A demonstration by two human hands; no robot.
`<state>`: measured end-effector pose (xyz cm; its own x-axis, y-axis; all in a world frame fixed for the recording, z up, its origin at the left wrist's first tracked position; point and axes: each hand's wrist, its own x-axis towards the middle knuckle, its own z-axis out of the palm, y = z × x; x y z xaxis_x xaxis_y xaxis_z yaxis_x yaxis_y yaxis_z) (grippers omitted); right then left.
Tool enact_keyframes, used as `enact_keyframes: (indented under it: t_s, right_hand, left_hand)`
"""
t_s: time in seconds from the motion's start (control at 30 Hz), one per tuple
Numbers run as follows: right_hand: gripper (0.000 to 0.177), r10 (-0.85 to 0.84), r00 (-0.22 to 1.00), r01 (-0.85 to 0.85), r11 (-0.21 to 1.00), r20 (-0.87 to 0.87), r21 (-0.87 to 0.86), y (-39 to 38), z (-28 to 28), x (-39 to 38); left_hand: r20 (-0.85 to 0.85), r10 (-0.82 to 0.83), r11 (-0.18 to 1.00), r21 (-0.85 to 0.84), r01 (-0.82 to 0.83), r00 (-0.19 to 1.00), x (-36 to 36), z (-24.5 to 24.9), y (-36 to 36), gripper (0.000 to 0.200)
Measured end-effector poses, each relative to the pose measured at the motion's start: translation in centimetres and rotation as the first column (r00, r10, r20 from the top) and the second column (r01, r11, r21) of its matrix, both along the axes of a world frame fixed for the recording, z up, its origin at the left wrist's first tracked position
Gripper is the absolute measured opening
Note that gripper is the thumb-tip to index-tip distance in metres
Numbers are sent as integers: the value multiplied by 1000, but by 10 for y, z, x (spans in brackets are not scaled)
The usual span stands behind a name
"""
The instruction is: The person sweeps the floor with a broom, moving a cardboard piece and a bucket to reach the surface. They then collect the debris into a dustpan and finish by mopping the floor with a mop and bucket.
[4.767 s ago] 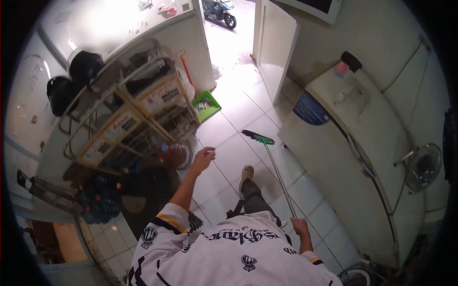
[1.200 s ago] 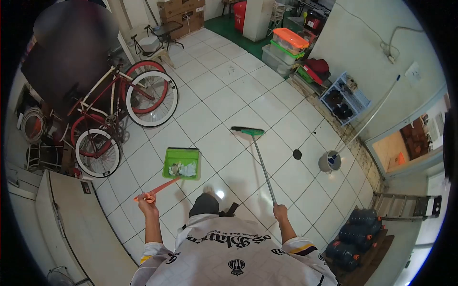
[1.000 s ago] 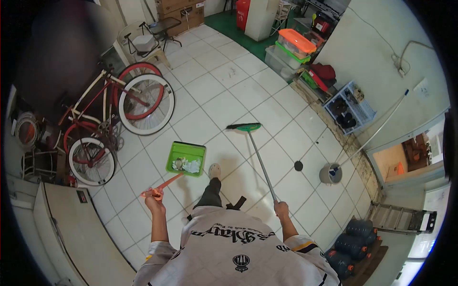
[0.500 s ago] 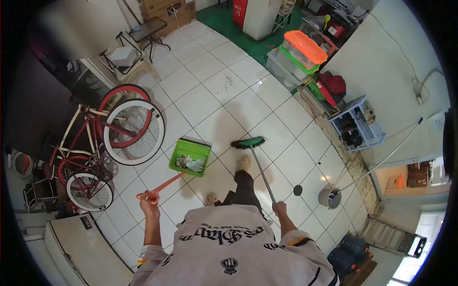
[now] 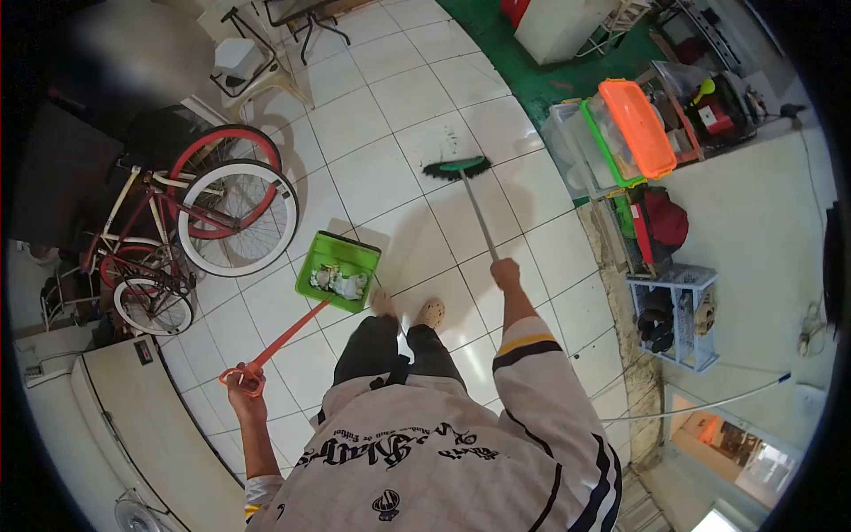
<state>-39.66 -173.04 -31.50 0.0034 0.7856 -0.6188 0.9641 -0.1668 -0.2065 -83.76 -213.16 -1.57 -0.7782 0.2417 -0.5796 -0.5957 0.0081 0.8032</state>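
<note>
My left hand (image 5: 246,396) is closed round the orange handle of a green dustpan (image 5: 339,271). White and dark litter (image 5: 339,282) lies in the pan, which is left of my feet. Stretched out forward, my right hand (image 5: 505,273) grips the grey stick of a broom (image 5: 461,168). The broom's green head with dark bristles rests on the white tiles, just in front of a patch of dark specks (image 5: 441,142).
Bicycles (image 5: 222,208) stand on the left, near a white fridge-like cabinet (image 5: 146,417). Along the right are plastic boxes with an orange lid (image 5: 636,129), a blue crate of shoes (image 5: 678,316) and a long pole (image 5: 709,406). A plastic stool (image 5: 275,84) is at upper left.
The broom head has moved forward to the dark specks as my right arm stretched out. My body and the view have shifted forward, and the dustpan has come along in my left hand.
</note>
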Motion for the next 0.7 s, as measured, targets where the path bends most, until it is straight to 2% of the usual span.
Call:
enact_keyframes:
  t_s: [0.07,0.1,0.13,0.17,0.2,0.23,0.27,0.3,0.33,0.4,0.43,0.5,0.53,0.57,0.6,0.63,0.67,0.7]
  right_hand:
    - [34,-81,995,79,996,-64,-47,38,25,8]
    - [32,398,907,-405,914,134,28,43,56,21]
    - [28,-97,994,84,977,54,198,33,68,29]
    - [42,450,865,-479,873,222,95,31,108,44]
    - [41,414,871,-420,907,266,-36,24,144,45]
    - [40,308,908,-319,948,284,-7,15,194,34]
    - [39,307,903,-324,946,301,9,6,187,57]
    - [37,276,913,-292,956,301,11,7,219,46]
    - [36,247,923,-261,965,297,8,11,259,28]
    - [35,349,903,-359,933,249,-8,31,286,-2]
    - [35,390,893,-400,917,222,-2,44,289,-15]
    - [25,624,773,-631,775,114,42,73,249,-31]
    - [26,696,717,-690,718,49,-92,97,229,-58]
    - [31,678,734,-671,733,37,-112,119,220,-97]
    - [39,736,677,-734,676,10,-69,142,208,-133]
    - [43,777,627,-779,626,-51,-43,167,170,-160]
    - [40,830,552,-834,551,-76,-37,193,140,-191]
    - [37,868,491,-868,495,-69,49,219,107,-212]
  left_hand:
    - [19,5,1000,19,-5,1000,-4,-14,9,25]
    - [25,16,999,38,-17,1000,-7,-19,18,25]
    - [31,21,998,60,-23,999,-11,-23,29,25]
    - [19,130,991,35,-131,991,-3,-14,52,23]
    - [46,103,994,44,-105,994,-16,-26,52,23]
    - [77,88,994,58,-93,993,-25,-48,45,22]
    - [103,76,994,71,-83,992,-25,-63,41,22]
    - [76,159,987,-30,-157,984,-18,-49,67,20]
    - [76,194,981,-41,-192,978,-16,-49,76,20]
    - [59,245,969,-53,-242,968,-15,-43,92,19]
    - [81,314,948,-83,-307,946,-12,-37,104,15]
    - [73,321,947,-34,-319,944,-9,-43,107,14]
    - [72,333,943,-17,-333,940,-2,-46,111,13]
    - [27,461,886,-74,-459,887,7,-27,145,10]
    - [17,478,876,-79,-475,878,13,-27,154,10]
    - [5,499,864,-79,-497,867,18,-28,160,9]
    - [-8,524,849,-77,-523,851,25,-29,171,8]
    - [1,554,833,-8,-554,833,35,-24,185,11]
